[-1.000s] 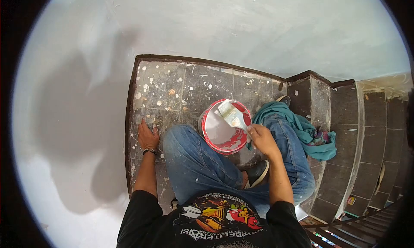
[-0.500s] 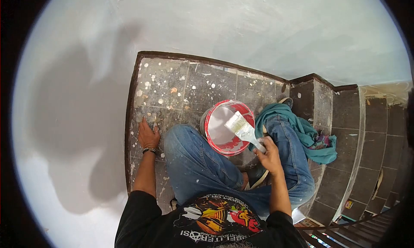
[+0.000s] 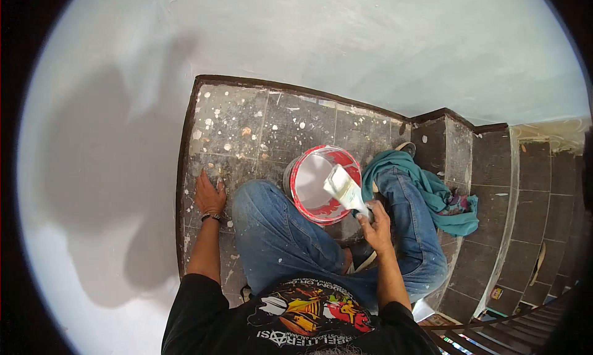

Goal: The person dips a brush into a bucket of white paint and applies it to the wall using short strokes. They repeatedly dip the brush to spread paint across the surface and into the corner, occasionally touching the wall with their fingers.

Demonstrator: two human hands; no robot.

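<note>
My right hand point(image 3: 378, 226) grips the handle of a wide paintbrush point(image 3: 347, 193), its bristles coated with pale paint. The brush head overlaps the right half of a red-rimmed paint bucket point(image 3: 295, 194), which stands in front of my crossed legs. Whitish paint point(image 3: 312, 181) shows inside the bucket, with smears on its inner wall. On the left, my left hand point(image 3: 210, 196) rests flat on the tiled floor point(image 3: 238, 117), fingers stretched out and holding nothing. A bracelet circles that wrist.
A teal cloth point(image 3: 458, 222) drapes over my right leg point(image 3: 401, 213). Dark tiled steps point(image 3: 491, 213) lead off to the right, with a railing point(image 3: 525, 324) at lower right. Pale walls point(image 3: 370, 46) edged by dark skirting point(image 3: 259, 81) border the paint-spotted landing.
The paintbrush has turned in my right hand, its bristles now facing me differently over the bucket. My left hand stays on the floor. The whole view has shifted slightly.
</note>
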